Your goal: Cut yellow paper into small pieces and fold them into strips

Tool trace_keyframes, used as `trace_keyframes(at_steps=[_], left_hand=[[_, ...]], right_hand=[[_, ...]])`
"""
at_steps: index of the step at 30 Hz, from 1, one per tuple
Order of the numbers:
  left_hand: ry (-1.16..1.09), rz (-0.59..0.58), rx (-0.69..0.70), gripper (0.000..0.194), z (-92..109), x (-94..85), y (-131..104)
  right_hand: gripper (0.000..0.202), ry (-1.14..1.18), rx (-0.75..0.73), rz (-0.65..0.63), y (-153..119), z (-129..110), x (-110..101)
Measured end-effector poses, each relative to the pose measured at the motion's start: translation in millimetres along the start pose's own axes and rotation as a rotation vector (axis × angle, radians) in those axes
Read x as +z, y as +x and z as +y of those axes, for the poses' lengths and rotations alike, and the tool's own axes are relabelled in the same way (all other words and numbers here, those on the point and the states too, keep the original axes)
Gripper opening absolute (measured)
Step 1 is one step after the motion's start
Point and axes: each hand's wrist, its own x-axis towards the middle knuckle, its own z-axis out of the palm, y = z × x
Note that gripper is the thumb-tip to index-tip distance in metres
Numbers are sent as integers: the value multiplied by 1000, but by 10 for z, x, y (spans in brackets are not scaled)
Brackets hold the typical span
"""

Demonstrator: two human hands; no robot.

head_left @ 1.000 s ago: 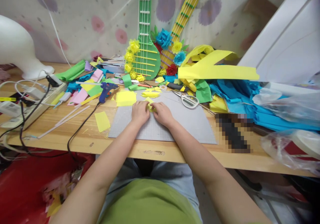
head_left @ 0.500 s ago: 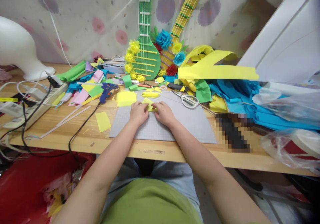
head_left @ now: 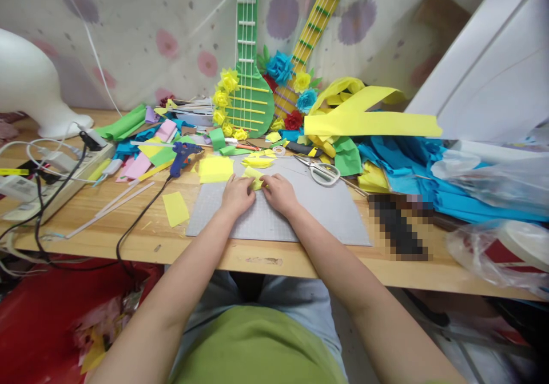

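Note:
Between my two hands is a small piece of yellow crepe paper [head_left: 253, 173], held just above or against the grey cutting mat [head_left: 274, 224]. My left hand [head_left: 238, 194] grips its left side with the fingers closed. On the other side my right hand [head_left: 279, 192] pinches the right edge; the fingertips partly hide the paper. Behind the hands lie a stack of yellow paper squares [head_left: 215, 169] and some folded yellow strips [head_left: 257, 161]. White-handled scissors [head_left: 323, 173] rest on the mat to the right.
A blue glue gun [head_left: 180, 158] with a black cord lies left of the mat, near a loose yellow paper piece [head_left: 175, 209]. A green paper guitar [head_left: 253, 103] leans at the back. Blue crepe paper [head_left: 412, 166] is heaped right; a power strip [head_left: 64, 183] stands left.
The fingers of my right hand have closed in slightly on the yellow paper, and less of it shows between the hands. Everything else stays put.

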Motion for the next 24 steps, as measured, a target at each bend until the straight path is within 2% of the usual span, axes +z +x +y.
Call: trace_keyframes(at_steps=[6,11,16,20,24], left_hand=[[-23,34,5,35,-35,3,21],[16,90,-20,18,-25,22,52],[100,119,13,18,80,36,46],[73,103,102,17,128,44,29],[-38,54,146,19,82,11,12]], right_hand=[[27,153,115,104,-28,69,0],[32,148,98,148,-39,72,-57],[41,16,13,99,-34,-58,-85],[37,-8,81,66,-15,-69,-57],[33,16,144,85,-4,58,-40]])
